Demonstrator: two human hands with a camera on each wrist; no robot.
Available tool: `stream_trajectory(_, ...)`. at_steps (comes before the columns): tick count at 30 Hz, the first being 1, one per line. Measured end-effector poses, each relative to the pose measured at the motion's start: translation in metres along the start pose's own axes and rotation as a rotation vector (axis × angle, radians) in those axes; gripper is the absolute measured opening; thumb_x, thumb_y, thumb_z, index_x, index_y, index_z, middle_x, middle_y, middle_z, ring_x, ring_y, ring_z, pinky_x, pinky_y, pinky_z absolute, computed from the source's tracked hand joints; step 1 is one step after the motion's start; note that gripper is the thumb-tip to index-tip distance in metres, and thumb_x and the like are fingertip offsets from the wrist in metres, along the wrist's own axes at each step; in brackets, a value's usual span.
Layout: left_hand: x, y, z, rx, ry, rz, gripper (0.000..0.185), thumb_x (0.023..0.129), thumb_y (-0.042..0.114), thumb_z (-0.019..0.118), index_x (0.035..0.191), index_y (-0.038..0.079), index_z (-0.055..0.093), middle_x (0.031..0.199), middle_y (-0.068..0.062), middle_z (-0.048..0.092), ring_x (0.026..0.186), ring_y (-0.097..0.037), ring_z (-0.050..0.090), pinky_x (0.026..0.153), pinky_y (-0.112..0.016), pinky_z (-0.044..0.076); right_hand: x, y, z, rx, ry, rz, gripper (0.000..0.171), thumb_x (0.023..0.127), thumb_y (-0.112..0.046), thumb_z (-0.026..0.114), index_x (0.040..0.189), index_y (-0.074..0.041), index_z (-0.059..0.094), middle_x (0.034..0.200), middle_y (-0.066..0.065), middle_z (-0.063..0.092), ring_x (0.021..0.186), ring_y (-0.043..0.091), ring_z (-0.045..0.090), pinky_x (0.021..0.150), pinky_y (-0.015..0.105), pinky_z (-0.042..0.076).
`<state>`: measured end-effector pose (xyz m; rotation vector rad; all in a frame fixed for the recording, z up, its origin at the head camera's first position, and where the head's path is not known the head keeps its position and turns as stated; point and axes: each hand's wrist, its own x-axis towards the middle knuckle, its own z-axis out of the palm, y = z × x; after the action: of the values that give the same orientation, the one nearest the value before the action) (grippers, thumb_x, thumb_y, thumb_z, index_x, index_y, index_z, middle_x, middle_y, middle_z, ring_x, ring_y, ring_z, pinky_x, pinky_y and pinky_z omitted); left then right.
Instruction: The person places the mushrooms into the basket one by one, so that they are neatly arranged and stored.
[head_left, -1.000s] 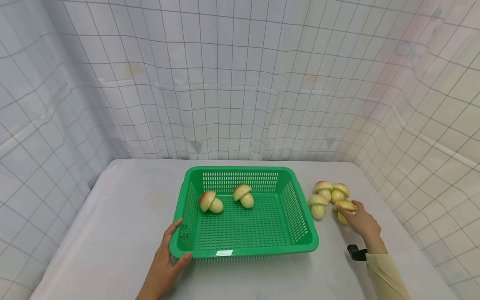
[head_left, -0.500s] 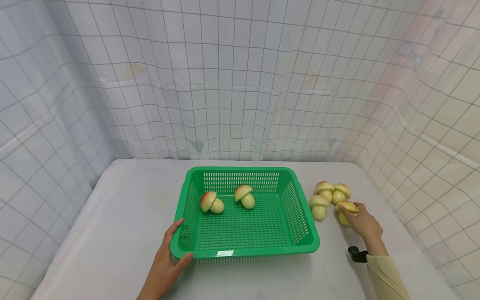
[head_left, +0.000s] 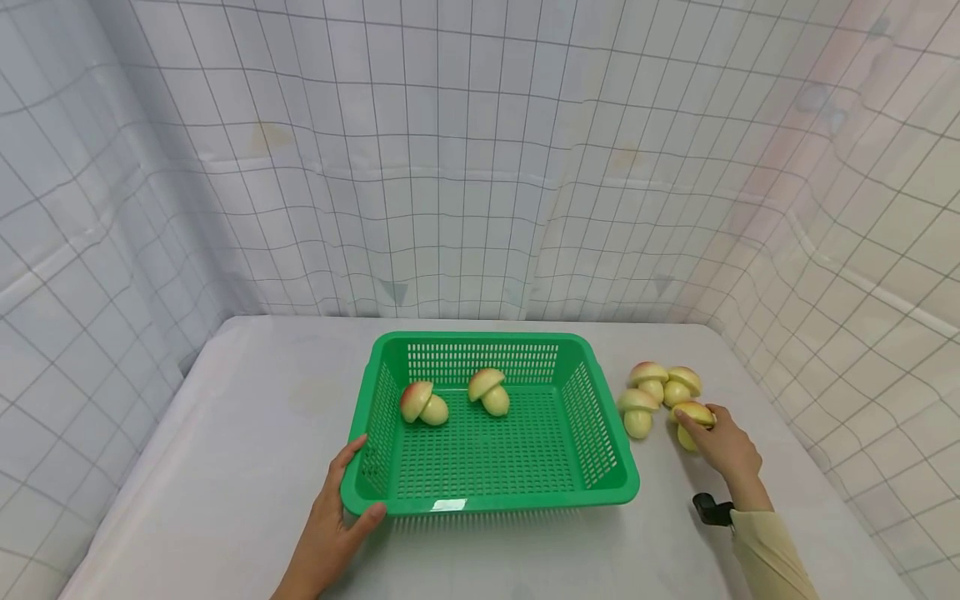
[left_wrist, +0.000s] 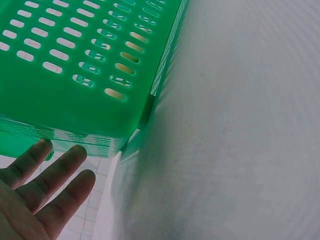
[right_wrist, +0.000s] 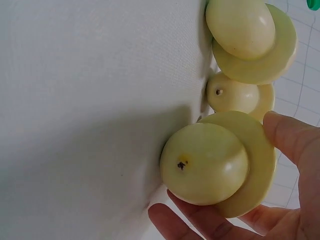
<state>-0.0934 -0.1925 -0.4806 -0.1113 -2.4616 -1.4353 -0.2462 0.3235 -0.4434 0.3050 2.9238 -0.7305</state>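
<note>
R hand (head_left: 723,448) is on the nearest toy mushroom (head_left: 692,419), fingers (right_wrist: 292,142) curled round cap & stem, gripping it. It sits low at the desk (head_left: 247,433), right of the green basket (head_left: 491,500); can't tell if it's lifted yet. Wrist cam shows the pale stem end bulging out between thumb & fingers, grip mostly on the cap rim.

L hand (head_left: 330,525) braces the basket's near-left corner: thumb on the front rim, fingers up the side wall, lightly curled on it.

Three more mushrooms (head_left: 649,385) crowd just beside the held one, touching each other. Two mushrooms (head_left: 450,402) lie inside the basket twd the back.

Risks, as I read it: grip's shallow on a smooth round cap, so it could squirt out on a quick lift. Neighbours are so close that knuckles may nudge them, and they could roll twd the desk's right edge. If L hand slackens, a bump on the rim may slide the light basket.
</note>
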Motion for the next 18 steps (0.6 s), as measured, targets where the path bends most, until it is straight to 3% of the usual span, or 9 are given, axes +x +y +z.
stream_trajectory(4, -0.0002, 0.0000, 0.0004, -0.003, 0.003, 0.004, 0.081, 0.085, 0.017, 0.067, 0.150, 0.033, 0.021, 0.150, -0.005, 0.027, 0.133, -0.019, 0.029, 0.096, -0.052, 0.032, -0.0006, 0.0012, 0.0018, 0.007, 0.013, 0.000, 0.096, 0.087, -0.072, 0.036, 0.143, 0.005, 0.025, 0.132, 0.038, 0.039, 0.103, 0.054, 0.049, 0.069, 0.053, 0.042)
stream_trajectory(12, 0.0004, -0.0003, 0.0002, -0.008, 0.006, 0.007, 0.081, 0.085, 0.017, 0.067, 0.150, 0.033, 0.021, 0.149, -0.009, 0.028, 0.132, -0.027, 0.030, 0.096, -0.054, 0.032, -0.0035, 0.0028, 0.0015, 0.013, 0.037, -0.007, 0.096, 0.086, -0.073, 0.039, 0.143, 0.004, 0.027, 0.129, 0.033, 0.046, 0.098, 0.051, 0.053, 0.066, 0.049, 0.042)
stream_trajectory(18, -0.0003, 0.0004, 0.0004, 0.017, 0.012, 0.000, 0.082, 0.085, 0.017, 0.068, 0.150, 0.033, 0.021, 0.149, -0.007, 0.030, 0.132, -0.016, 0.030, 0.099, -0.025, 0.029, -0.0072, 0.0031, -0.0011, 0.013, 0.064, -0.010, 0.095, 0.086, -0.073, 0.039, 0.142, 0.004, 0.029, 0.126, 0.031, 0.050, 0.091, 0.046, 0.057, 0.062, 0.046, 0.043)
